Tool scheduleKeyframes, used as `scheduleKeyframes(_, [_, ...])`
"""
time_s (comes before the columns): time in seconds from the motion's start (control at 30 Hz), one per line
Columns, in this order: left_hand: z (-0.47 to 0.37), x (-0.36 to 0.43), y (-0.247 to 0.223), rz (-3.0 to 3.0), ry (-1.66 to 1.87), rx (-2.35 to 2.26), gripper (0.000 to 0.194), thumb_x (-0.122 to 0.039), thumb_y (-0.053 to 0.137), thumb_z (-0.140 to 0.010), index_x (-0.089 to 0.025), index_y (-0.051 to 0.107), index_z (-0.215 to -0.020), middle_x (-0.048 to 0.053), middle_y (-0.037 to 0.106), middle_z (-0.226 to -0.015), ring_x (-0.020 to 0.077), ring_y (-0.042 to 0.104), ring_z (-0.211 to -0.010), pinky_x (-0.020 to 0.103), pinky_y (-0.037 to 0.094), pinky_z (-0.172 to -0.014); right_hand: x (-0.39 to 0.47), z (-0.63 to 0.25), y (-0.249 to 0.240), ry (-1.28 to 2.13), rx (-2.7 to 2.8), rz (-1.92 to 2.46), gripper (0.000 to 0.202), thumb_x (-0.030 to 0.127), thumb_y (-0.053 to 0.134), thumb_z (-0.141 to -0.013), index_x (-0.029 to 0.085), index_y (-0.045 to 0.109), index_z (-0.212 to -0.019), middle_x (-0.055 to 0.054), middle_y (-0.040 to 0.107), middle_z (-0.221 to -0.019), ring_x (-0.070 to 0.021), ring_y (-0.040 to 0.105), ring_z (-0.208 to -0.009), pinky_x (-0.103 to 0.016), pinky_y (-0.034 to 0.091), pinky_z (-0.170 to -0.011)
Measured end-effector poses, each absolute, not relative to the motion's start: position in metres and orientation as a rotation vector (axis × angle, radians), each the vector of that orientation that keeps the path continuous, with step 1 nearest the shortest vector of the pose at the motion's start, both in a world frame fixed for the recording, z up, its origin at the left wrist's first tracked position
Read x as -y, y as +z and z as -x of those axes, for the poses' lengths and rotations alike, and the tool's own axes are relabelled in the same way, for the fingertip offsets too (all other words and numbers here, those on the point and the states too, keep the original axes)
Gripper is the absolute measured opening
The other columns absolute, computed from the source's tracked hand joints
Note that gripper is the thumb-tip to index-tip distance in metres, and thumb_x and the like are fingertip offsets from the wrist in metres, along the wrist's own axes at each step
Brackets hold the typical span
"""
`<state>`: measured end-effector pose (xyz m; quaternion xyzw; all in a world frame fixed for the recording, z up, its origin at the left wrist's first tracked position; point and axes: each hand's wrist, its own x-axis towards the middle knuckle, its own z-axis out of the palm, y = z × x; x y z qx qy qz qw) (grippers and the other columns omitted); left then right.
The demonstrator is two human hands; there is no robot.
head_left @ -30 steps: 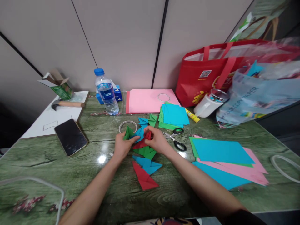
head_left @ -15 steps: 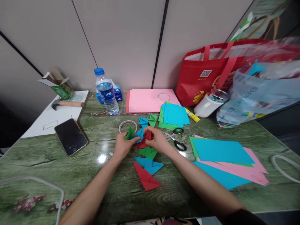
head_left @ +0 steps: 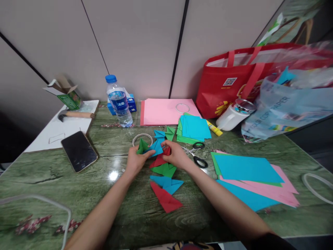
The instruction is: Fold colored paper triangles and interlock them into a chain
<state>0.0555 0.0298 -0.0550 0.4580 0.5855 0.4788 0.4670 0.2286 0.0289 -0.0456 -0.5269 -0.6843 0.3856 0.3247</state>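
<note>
My left hand (head_left: 135, 160) is closed, its thumb and fingers pinching a green folded paper piece (head_left: 142, 146) and the blue folded paper piece (head_left: 156, 148) against it. Close beside it, my right hand (head_left: 175, 154) curls its thumb and forefinger round the red folded paper (head_left: 158, 160); the exact contact is partly hidden. Below the hands, a green folded piece (head_left: 164, 170), another blue one (head_left: 169, 184) and a second red one (head_left: 166, 198) overlap in a column. Above them sit a small blue fold (head_left: 159, 134) and a green fold (head_left: 170, 133).
Black-handled scissors (head_left: 196, 154) lie right of my right hand, a tape ring (head_left: 142, 135) behind my left. Coloured sheets (head_left: 247, 167) spread at right; cut squares (head_left: 195, 127) are farther back. A phone (head_left: 79, 151), hammer (head_left: 75, 114), water bottle (head_left: 120, 104) and red bag (head_left: 221, 86) stand around.
The blue piece at my left fingertips shows more of its surface. The lower column of folded pieces has shifted slightly right. Both hands stay nearly in place.
</note>
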Motion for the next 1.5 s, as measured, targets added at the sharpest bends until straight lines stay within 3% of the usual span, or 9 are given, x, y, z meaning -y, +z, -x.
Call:
scheduleKeyframes(0.17, [-0.058, -0.028, -0.056, -1.085, 1.169, -1.432, 0.03, -0.03, 0.082, -0.044, -0.012, 0.067, -0.062, 0.001, 0.063, -0.054, 0.0117, 0.053, -0.048, 0.022, 0.043, -0.047, -0.03, -0.228, -0.046, 1.165, 1.745, 1.277, 0.021, 0.013, 0.065, -0.06, 0.018, 0.058, -0.079, 0.003, 0.062, -0.074, -0.0143, 0.055, -0.068, -0.026, 0.042, -0.066])
scheduleKeyframes(0.33, [-0.061, -0.026, -0.052, -0.93, 1.13, -1.416, 0.032, -0.032, 0.083, -0.041, -0.011, 0.065, -0.058, 0.0, 0.06, -0.049, 0.0112, 0.051, -0.042, 0.023, 0.044, -0.042, -0.031, -0.228, -0.052, 1.17, 1.678, 1.291, 0.027, 0.018, 0.072, -0.059, 0.018, 0.057, -0.082, 0.003, 0.061, -0.076, -0.0134, 0.055, -0.066, -0.024, 0.043, -0.06])
scheduleKeyframes(0.7, [-0.062, -0.025, -0.052, -0.842, 1.169, -1.439, 0.035, -0.029, 0.085, -0.039, -0.01, 0.068, -0.063, 0.002, 0.066, -0.058, 0.012, 0.055, -0.05, 0.025, 0.046, -0.053, -0.027, -0.224, -0.055, 1.092, 1.685, 1.304, 0.039, 0.018, 0.071, -0.063, 0.02, 0.055, -0.097, 0.001, 0.064, -0.083, -0.0163, 0.061, -0.073, -0.027, 0.047, -0.063])
scheduleKeyframes(1.2, [-0.066, -0.023, -0.045, -0.711, 1.202, -1.425, 0.037, -0.024, 0.086, -0.034, -0.01, 0.07, -0.064, 0.003, 0.069, -0.062, 0.0147, 0.059, -0.054, 0.027, 0.048, -0.057, -0.026, -0.221, -0.054, 1.066, 1.68, 1.278, 0.033, 0.015, 0.068, -0.066, 0.02, 0.055, -0.096, 0.0, 0.065, -0.084, -0.018, 0.063, -0.077, -0.028, 0.049, -0.067])
scheduleKeyframes(1.5, [-0.067, -0.021, -0.045, -0.75, 1.217, -1.471, 0.032, -0.024, 0.085, -0.036, -0.011, 0.066, -0.058, -0.001, 0.064, -0.053, 0.0114, 0.053, -0.047, 0.024, 0.044, -0.05, -0.025, -0.221, -0.052, 1.046, 1.681, 1.276, 0.034, 0.016, 0.068, -0.065, 0.02, 0.054, -0.095, 0.0, 0.064, -0.086, -0.0177, 0.062, -0.076, -0.028, 0.049, -0.065])
